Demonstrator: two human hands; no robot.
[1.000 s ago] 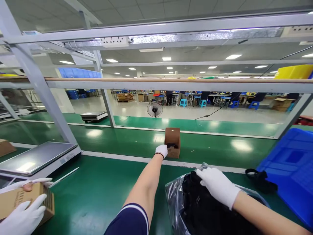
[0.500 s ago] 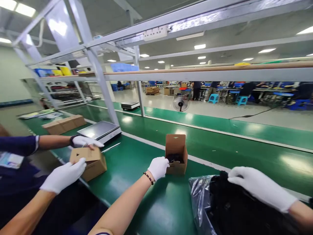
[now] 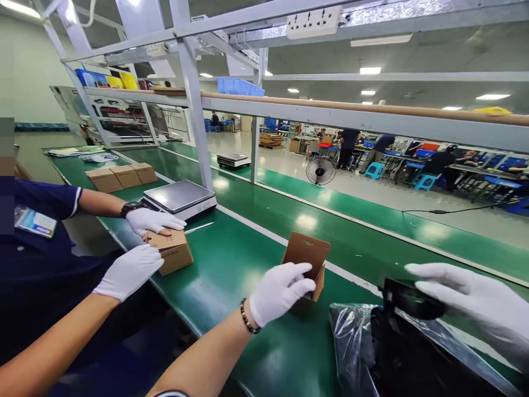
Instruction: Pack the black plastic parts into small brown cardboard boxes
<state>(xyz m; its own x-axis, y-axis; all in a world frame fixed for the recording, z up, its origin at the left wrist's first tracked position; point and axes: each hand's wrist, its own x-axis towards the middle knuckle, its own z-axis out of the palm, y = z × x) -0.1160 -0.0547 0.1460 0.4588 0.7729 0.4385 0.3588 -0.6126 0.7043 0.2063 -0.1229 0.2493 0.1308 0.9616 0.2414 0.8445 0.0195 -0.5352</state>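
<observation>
We observe our left hand [image 3: 279,293], fingers parted, before the open brown box [image 3: 305,251] on the green bench [image 3: 225,275], and, farther right, our right hand [image 3: 475,298] gripping a black part [image 3: 411,300] above the plastic bag [image 3: 350,333]

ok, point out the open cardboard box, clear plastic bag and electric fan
open cardboard box [image 3: 308,252], head view: inner face of the raised flap.
clear plastic bag [image 3: 350,337], head view: crinkled left side.
electric fan [image 3: 320,170], head view: middle of the grille.
</observation>
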